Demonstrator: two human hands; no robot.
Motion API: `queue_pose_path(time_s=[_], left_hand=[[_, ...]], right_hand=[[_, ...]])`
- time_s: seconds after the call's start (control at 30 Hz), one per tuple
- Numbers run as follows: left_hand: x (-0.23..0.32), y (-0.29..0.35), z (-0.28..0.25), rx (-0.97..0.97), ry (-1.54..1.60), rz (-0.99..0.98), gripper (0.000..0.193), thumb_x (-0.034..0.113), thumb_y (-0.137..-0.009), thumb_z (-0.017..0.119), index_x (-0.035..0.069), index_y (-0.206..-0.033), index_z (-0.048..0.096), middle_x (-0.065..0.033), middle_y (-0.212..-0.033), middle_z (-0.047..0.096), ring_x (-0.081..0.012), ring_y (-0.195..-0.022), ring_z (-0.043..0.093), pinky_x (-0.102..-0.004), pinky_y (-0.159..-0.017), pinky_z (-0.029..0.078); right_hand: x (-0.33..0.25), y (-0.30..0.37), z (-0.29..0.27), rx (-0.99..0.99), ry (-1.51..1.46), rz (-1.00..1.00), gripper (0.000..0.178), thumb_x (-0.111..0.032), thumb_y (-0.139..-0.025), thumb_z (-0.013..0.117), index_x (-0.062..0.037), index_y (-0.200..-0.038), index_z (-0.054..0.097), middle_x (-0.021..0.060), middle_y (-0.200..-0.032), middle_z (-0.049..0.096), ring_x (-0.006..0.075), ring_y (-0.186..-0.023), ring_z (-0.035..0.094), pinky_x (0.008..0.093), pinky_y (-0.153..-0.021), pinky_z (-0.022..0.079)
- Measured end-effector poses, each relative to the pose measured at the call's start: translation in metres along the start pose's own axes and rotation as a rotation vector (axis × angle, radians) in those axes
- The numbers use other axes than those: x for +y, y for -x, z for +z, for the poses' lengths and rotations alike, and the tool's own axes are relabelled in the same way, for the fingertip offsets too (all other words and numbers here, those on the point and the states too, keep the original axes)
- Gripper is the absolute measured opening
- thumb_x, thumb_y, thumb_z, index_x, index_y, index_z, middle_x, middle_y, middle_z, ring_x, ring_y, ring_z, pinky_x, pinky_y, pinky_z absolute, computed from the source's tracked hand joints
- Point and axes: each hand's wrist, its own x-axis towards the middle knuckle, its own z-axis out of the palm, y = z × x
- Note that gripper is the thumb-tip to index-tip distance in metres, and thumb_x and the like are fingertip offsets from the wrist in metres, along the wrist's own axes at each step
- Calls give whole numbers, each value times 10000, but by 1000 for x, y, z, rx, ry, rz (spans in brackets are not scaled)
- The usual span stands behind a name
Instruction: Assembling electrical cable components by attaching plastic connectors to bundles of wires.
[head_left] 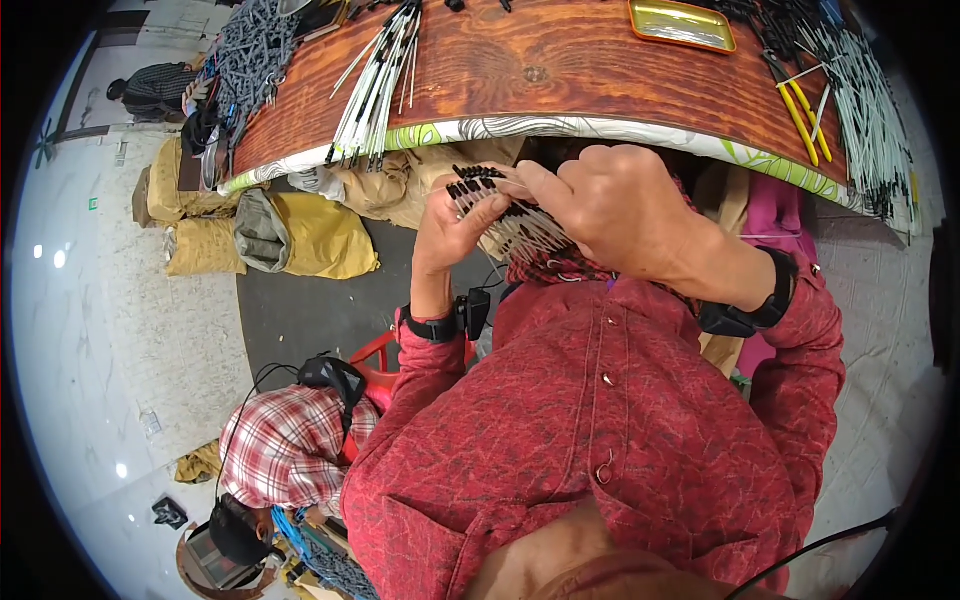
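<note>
Just below the table's front edge, my left hand (452, 228) is closed round a bundle of thin white rods with black ends (530, 228). The black ends stick up past its thumb and fingers, and the pale shafts fan out to the right, towards my lap. My right hand (622, 205) is curled close beside the bundle, its thumb and finger pinched together by the black ends. What sits in that pinch is too small to make out. Both wrists carry black straps with small devices.
The brown wooden table (570, 85) holds a pile of similar rods (380, 95), yellow-handled pliers (800, 120), a yellow-rimmed tray (683, 24) and more pale rods (870, 110). Grey parts (255, 60) heap at far left. Yellow sacks (320, 235) lie below; a person in plaid (285, 445) sits behind left.
</note>
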Motion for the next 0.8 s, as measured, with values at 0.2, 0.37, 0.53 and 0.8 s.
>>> queue_pose_path(time_s=[0.2, 0.37, 0.53, 0.8], left_hand=[[1, -11, 9, -66, -94, 144, 245, 186, -948, 595, -24, -983, 718, -107, -965, 722, -218, -909, 684, -325, -805, 525], [-3, -9, 11, -21, 28, 93, 248, 182, -946, 592, -31, -989, 714, -123, -964, 725, -232, -916, 689, -329, -800, 529], [-10, -4, 5, -1, -61, -23, 247, 178, -944, 593, -28, -1005, 714, -126, -973, 727, -225, -914, 686, -324, -804, 527], [-15, -1, 1, -29, 34, -43, 239, 175, -935, 597, -22, -991, 721, -120, -1004, 725, -205, -919, 676, -315, -815, 523]], right_hand=[[18, 8, 18, 26, -434, 156, 223, -69, -885, 538, -48, -1072, 659, 72, -635, 580, 239, -569, 597, 379, -488, 443], [22, 1, 20, -164, -1336, 588, 180, -44, -871, 554, -37, -1023, 652, 138, -651, 595, 301, -580, 626, 409, -501, 467], [14, 14, 53, 259, -466, 129, 160, -120, -911, 559, -35, -1015, 647, 54, -582, 537, 199, -471, 521, 332, -439, 396], [36, 9, 26, -332, -1818, 716, 214, -101, -886, 567, 12, -1051, 641, 118, -614, 581, 182, -536, 569, 330, -487, 430]])
